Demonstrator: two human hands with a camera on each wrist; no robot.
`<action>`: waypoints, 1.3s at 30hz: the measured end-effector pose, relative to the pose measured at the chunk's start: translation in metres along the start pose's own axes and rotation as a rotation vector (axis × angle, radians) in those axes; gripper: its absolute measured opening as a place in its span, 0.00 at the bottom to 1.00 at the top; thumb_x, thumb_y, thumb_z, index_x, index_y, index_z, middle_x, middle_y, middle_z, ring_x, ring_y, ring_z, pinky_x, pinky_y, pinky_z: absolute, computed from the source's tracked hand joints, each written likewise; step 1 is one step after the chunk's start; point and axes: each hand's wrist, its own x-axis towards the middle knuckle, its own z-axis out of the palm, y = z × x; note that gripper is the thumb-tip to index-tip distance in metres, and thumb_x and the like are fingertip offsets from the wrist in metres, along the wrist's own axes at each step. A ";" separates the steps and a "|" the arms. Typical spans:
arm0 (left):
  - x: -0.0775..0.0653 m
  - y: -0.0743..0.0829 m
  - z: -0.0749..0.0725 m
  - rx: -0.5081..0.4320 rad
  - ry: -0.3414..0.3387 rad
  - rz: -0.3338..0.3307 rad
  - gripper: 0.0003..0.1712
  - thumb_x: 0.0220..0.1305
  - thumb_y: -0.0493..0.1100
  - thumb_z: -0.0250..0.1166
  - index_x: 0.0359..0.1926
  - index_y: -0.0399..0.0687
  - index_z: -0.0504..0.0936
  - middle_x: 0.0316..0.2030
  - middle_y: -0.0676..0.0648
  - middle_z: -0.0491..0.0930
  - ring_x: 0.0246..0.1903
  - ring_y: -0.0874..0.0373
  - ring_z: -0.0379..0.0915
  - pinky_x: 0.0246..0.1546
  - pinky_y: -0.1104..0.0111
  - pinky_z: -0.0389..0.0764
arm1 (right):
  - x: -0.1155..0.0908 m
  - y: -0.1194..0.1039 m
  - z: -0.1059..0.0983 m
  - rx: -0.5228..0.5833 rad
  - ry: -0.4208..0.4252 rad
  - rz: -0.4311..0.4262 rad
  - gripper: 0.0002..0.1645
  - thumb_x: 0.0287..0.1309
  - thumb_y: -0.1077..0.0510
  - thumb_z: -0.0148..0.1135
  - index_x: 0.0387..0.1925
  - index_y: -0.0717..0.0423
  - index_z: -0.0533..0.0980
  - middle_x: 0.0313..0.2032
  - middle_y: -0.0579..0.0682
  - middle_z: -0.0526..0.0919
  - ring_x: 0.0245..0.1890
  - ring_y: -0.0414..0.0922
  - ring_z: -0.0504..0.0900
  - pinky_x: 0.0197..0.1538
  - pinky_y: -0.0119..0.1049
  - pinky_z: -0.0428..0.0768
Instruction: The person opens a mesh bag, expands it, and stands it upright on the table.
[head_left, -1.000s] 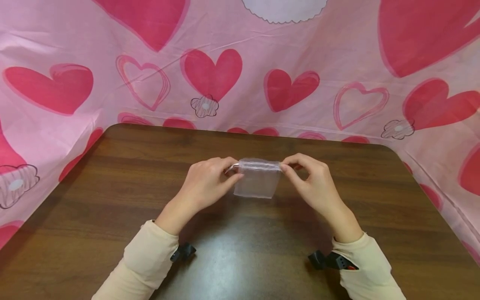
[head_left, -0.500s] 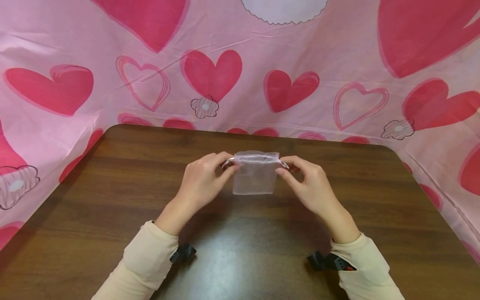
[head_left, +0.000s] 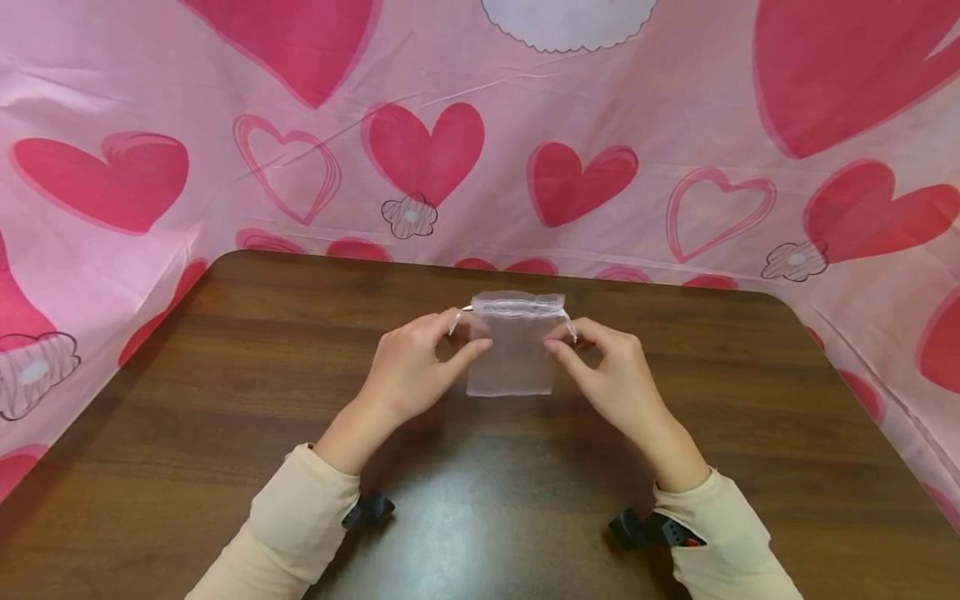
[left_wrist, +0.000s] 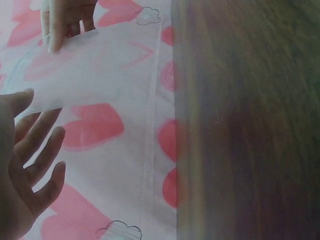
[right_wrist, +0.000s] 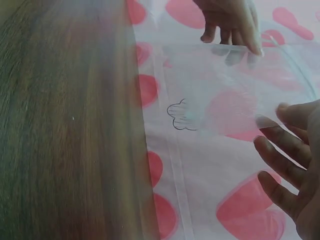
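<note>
A small sheer white organza drawstring bag (head_left: 512, 358) hangs upright between both hands, above the table. My left hand (head_left: 412, 362) pinches its left edge between thumb and fingers. On the other side my right hand (head_left: 618, 362) pinches the right edge the same way. Short drawstring loops (head_left: 572, 327) stick out at both top corners, beside the fingers. In the left wrist view the bag (left_wrist: 95, 75) stretches flat between the two hands, and the other fingers of the left hand (left_wrist: 30, 160) are spread loosely. The cloth is see-through, and nothing shows inside it.
A brown wood-grain table (head_left: 480, 517) spreads under the hands. Behind it and at both sides hangs a pink cloth (head_left: 510, 92) printed with red hearts. Black wrist cameras (head_left: 367, 510) sit at the cream sleeves (head_left: 300, 508).
Both hands have slid from the bag's top corners down to its side edges. The drawstring loops now stand out, and the bag faces the head camera more squarely.
</note>
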 end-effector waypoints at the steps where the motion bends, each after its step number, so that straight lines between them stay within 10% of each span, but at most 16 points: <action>1: 0.000 0.000 0.001 0.000 -0.014 -0.004 0.10 0.60 0.51 0.72 0.39 0.54 0.83 0.28 0.57 0.79 0.30 0.61 0.76 0.29 0.64 0.73 | 0.000 0.000 0.000 0.016 0.013 0.002 0.07 0.51 0.70 0.72 0.31 0.57 0.83 0.27 0.45 0.86 0.29 0.38 0.80 0.36 0.26 0.75; 29: 0.000 0.003 0.004 -0.088 0.055 -0.122 0.05 0.64 0.49 0.69 0.39 0.57 0.87 0.28 0.63 0.85 0.26 0.68 0.78 0.28 0.64 0.72 | -0.004 -0.003 0.012 0.093 -0.021 0.116 0.04 0.56 0.66 0.70 0.35 0.58 0.84 0.27 0.45 0.86 0.27 0.38 0.81 0.35 0.26 0.77; 39: -0.001 0.003 0.004 -0.070 0.034 -0.127 0.09 0.63 0.49 0.69 0.43 0.57 0.86 0.32 0.60 0.85 0.30 0.63 0.78 0.32 0.63 0.73 | 0.000 -0.007 0.004 0.250 0.069 0.359 0.07 0.62 0.61 0.67 0.38 0.64 0.83 0.25 0.48 0.85 0.27 0.37 0.83 0.37 0.28 0.77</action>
